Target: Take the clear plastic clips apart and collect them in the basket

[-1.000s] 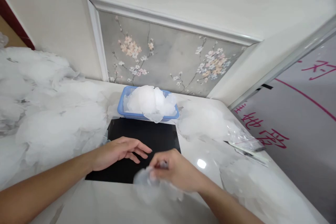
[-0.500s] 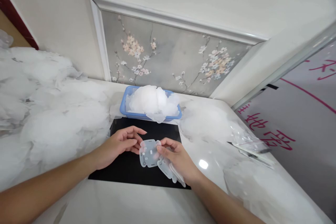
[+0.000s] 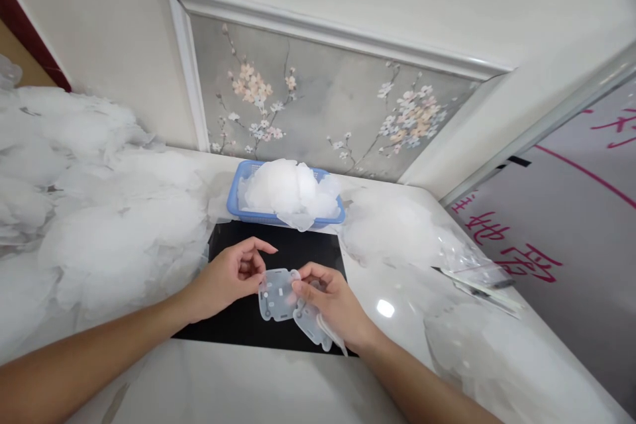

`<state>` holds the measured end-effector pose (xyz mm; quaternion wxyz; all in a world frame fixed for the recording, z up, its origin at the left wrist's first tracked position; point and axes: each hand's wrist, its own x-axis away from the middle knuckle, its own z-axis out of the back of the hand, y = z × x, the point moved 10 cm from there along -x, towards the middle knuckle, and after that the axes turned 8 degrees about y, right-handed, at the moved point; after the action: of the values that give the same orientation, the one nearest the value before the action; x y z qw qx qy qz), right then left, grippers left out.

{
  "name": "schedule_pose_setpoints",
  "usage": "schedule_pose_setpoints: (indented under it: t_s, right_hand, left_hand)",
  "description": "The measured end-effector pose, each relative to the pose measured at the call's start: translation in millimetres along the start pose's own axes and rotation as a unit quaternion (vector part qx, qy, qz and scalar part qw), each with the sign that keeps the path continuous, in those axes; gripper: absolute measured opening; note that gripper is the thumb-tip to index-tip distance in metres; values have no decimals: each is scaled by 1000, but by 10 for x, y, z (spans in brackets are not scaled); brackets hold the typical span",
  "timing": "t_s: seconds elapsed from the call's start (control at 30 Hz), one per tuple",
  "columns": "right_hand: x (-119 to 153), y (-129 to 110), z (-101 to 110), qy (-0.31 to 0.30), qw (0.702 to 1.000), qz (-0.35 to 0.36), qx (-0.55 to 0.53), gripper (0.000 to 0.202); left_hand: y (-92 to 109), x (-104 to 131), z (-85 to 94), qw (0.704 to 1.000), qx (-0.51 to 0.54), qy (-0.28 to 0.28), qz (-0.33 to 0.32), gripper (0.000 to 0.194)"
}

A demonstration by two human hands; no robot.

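Observation:
My right hand (image 3: 330,301) is closed on several thin, translucent plastic pieces, fanned out between thumb and fingers. The leftmost, a frosted plastic piece (image 3: 278,296) with notched edges and small slots, is held up above the black mat (image 3: 223,331). At its left edge, the thumb and curled fingers of my left hand (image 3: 233,275) pinch it, while the index finger stretches out over the top. Below my right fingers hang the other plastic pieces (image 3: 312,326), partly covered by the hand.
Behind the mat stands a blue basket (image 3: 233,202) heaped with whitish translucent pieces (image 3: 281,185). A large pile of similar pieces (image 3: 114,232) covers the left side. More lie in a pile (image 3: 397,228) at right, near clear plastic bags (image 3: 472,265). A whiteboard (image 3: 571,225) with red writing leans at right.
My left thumb and fingers have closed in on the left edge of the front plastic piece. That piece has shifted slightly left and down.

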<state>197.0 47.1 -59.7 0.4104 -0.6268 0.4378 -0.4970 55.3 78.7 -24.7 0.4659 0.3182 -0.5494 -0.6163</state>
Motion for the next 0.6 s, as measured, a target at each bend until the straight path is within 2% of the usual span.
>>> schedule_pose_setpoints:
  t_s: [0.33, 0.6]
  right_hand:
    - [-16, 25, 10, 0, 998, -28, -50, 41]
    - [-2, -54, 17, 7, 998, -24, -52, 42]
  left_hand:
    - [67, 36, 24, 1000, 3, 15, -2, 36]
    - [215, 21, 148, 994, -70, 74, -37, 40]
